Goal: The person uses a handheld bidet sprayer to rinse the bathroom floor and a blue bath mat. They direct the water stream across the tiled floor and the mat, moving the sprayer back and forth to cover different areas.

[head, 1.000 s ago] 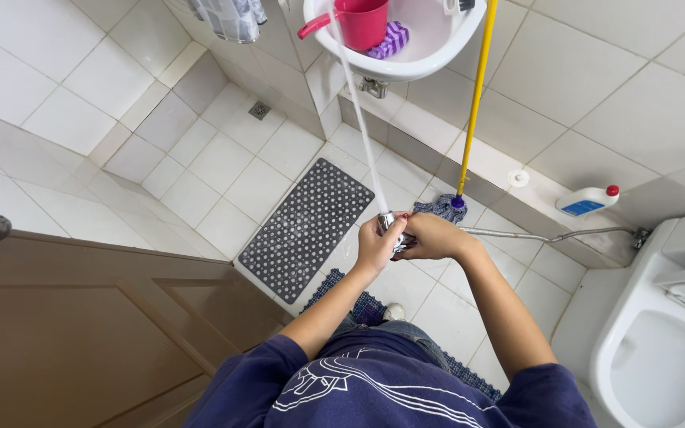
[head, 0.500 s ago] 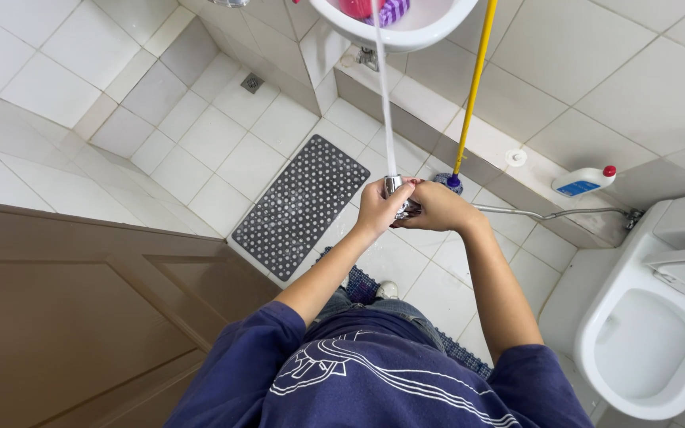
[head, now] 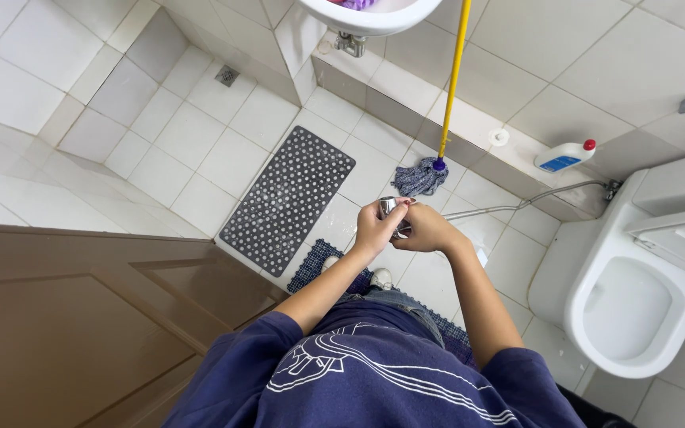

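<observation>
A small shiny metal sprayer head (head: pixel 391 212) sits between both hands in front of the chest, above the tiled floor (head: pixel 200 150). Its short body stands roughly upright; a thin metal hose (head: pixel 517 203) runs from it rightward to the wall beside the toilet (head: pixel 636 301). The left hand (head: pixel 376 228) has its fingers wrapped around it from the left; the right hand (head: pixel 426 230) is closed against it from the right, equally near. Just beyond stands a mop (head: pixel 426 176) with a yellow handle and stringy grey head. Left of that lies a dark studded rubber mat (head: pixel 287 198).
</observation>
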